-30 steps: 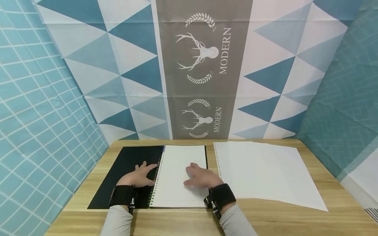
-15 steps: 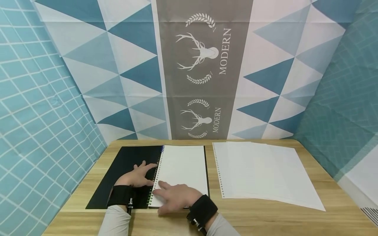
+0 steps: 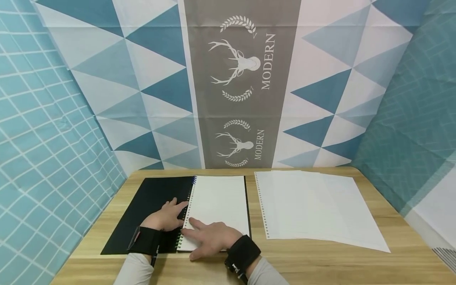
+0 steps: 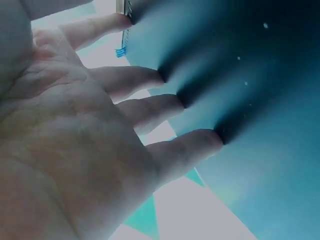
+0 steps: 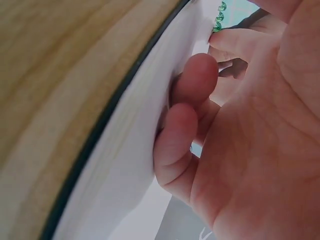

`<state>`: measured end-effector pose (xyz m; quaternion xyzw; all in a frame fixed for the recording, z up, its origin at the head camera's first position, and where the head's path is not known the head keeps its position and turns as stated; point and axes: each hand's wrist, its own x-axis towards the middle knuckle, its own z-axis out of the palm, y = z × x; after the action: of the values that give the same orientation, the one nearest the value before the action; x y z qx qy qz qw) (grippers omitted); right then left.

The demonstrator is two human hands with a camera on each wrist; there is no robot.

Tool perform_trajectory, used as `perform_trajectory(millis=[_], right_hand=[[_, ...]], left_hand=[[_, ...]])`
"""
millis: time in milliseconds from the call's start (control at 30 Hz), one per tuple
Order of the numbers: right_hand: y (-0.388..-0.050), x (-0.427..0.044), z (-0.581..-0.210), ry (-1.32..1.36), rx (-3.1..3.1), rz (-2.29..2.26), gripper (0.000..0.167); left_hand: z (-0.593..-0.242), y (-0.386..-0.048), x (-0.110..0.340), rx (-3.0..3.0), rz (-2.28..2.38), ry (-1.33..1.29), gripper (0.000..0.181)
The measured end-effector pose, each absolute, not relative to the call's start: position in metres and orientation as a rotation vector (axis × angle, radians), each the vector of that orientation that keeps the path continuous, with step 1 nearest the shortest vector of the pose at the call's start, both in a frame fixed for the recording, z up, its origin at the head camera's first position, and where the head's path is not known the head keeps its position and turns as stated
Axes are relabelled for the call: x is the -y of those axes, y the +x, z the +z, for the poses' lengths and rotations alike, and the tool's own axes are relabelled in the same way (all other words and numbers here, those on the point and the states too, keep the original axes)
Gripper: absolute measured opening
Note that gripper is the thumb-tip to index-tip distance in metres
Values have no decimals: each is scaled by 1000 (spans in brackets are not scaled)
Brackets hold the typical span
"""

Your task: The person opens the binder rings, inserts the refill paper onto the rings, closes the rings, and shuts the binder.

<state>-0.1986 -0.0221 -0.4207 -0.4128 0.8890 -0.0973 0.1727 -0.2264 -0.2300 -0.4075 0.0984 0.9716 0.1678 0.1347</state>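
An open spiral notebook lies on the table, its white page (image 3: 221, 198) on the right and black cover (image 3: 149, 198) turned to the left. Coloured binding rings (image 3: 180, 240) run between them, blue at the far end, green near me. My left hand (image 3: 163, 217) rests spread on the cover, thumb and index finger beside the rings; the left wrist view shows its fingertips (image 4: 172, 102) against the dark cover. My right hand (image 3: 213, 238) lies over the page's near left corner, index fingertip at the green rings (image 5: 219, 17). Its outer fingers (image 5: 177, 132) bend against the page.
Overlapping loose white sheets (image 3: 313, 206) with punched left edges lie to the right on the wooden table (image 3: 303, 261). A patterned cloth backdrop (image 3: 242, 99) stands behind the table, and tiled-print cloth (image 3: 46, 138) hangs at the left.
My right hand has moved left across the page, from its right side to the near end of the rings, then stayed there. The left hand has barely shifted on the cover.
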Motion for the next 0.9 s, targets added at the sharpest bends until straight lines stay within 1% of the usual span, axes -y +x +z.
perform_trajectory(millis=[200, 400, 900], right_hand=[[-198, 23, -420, -1170, -2508, -312, 77], [-199, 23, -419, -1162, -2506, -322, 78], [-199, 23, -420, -1157, -2527, -284, 76]], left_hand=[[-402, -219, 229, -2852, 337, 244, 64], [-394, -215, 225, -2824, 315, 251, 66], [-401, -217, 228, -2854, 299, 288, 65]])
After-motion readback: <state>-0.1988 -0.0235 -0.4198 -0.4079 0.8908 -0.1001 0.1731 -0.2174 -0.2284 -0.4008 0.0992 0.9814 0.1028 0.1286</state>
